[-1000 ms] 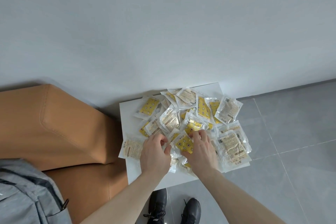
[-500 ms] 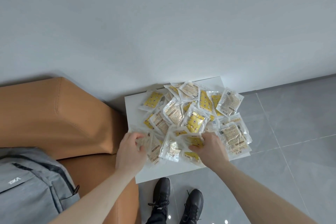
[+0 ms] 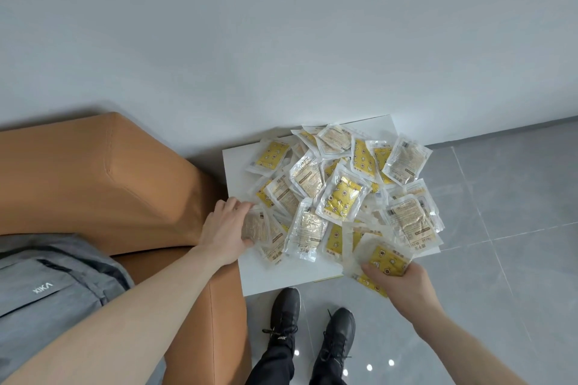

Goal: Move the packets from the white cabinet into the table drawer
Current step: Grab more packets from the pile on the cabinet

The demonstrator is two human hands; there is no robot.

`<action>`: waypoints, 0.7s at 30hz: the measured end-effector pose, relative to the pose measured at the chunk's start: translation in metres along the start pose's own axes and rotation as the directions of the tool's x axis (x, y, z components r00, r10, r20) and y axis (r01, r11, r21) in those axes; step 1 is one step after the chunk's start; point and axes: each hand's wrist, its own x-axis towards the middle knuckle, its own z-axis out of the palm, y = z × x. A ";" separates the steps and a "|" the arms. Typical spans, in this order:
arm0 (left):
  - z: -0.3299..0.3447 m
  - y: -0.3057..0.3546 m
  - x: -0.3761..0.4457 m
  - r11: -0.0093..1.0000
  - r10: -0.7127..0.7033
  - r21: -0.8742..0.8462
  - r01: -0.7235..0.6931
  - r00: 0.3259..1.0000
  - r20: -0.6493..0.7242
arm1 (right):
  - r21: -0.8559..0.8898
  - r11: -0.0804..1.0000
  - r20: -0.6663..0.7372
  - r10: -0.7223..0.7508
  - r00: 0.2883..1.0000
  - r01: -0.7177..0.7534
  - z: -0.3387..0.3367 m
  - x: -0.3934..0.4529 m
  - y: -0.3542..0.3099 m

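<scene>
Many packets [image 3: 341, 197] lie heaped on the white cabinet [image 3: 233, 166], which stands beside the orange sofa [image 3: 103, 184]. Half a second ago both hands were in the heap; now the right hand [image 3: 403, 283] has pulled a gripped bunch past the cabinet's near edge, while the left hand [image 3: 226, 230] grips packets at its sofa-side edge.

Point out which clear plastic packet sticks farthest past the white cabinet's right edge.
The clear, beige-filled packet at the pile's far right corner; it overhangs the white cabinet top above grey floor.
</scene>
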 end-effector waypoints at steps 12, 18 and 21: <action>0.011 -0.012 -0.029 0.925 -0.204 -0.318 0.207 0.978 0.043 | 0.091 0.986 0.162 0.127 0.979 -0.143 0.040 0.008 0.005; 0.013 0.005 -0.041 0.666 -0.145 -0.696 0.270 0.961 0.234 | 0.231 0.954 0.218 0.141 0.966 -0.191 0.078 0.012 -0.010; 0.026 0.010 -0.039 0.681 -0.203 -0.674 0.286 0.958 0.202 | 0.280 0.940 0.223 0.136 0.965 -0.197 0.098 0.011 -0.019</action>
